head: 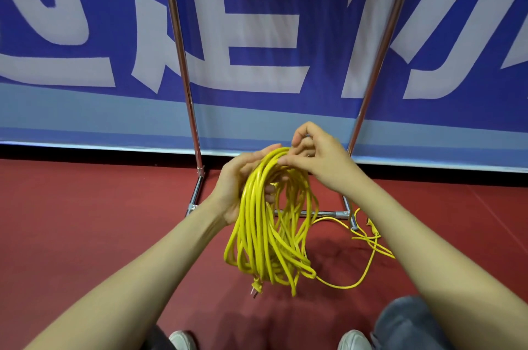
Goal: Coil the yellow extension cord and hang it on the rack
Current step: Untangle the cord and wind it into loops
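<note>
A yellow extension cord [265, 235] hangs in a bundle of several loops in front of me. My left hand [243, 181] grips the top of the bundle from the left, fingers curled round the loops. My right hand [317, 155] pinches a strand at the top of the coil. The plug [255, 289] dangles at the bottom of the loops. A loose tail of cord [368, 241] trails across the floor to the right. The metal rack [183, 63] stands just behind the coil, its two uprights rising out of view.
The rack's base bars [323, 213] lie on the red floor [85, 221]. A blue and white banner [257, 35] covers the wall behind. My knees and white shoes [353, 339] show at the bottom edge.
</note>
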Available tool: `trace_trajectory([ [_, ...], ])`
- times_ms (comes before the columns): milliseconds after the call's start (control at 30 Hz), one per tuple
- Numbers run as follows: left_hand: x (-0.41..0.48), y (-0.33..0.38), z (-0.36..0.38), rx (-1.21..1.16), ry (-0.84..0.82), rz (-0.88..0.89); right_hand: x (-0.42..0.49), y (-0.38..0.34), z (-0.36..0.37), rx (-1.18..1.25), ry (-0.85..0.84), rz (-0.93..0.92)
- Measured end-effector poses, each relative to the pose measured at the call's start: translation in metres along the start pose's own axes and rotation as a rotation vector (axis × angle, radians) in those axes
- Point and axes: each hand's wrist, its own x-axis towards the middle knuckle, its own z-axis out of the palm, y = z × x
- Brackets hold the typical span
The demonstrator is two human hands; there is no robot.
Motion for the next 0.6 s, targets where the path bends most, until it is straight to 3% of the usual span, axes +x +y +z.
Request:
trace_trajectory([
  [100,0.002,0.000,0.002,0.118,0.001,-0.064,-0.001,0.004,-0.004,-0.190,0.141,0.022],
  [267,-0.003,-0.005,0.002,0.185,-0.058,-0.004,-0.002,0.014,-0.004,-0.269,0.184,0.070],
  [500,-0.007,0.008,-0.006,0.152,-0.071,0.096,-0.007,0.047,-0.029,-0.351,-0.207,0.026],
  [600,-0.009,0.022,-0.017,0.082,-0.073,0.109,-0.011,0.067,-0.049,-0.296,-0.220,0.124],
])
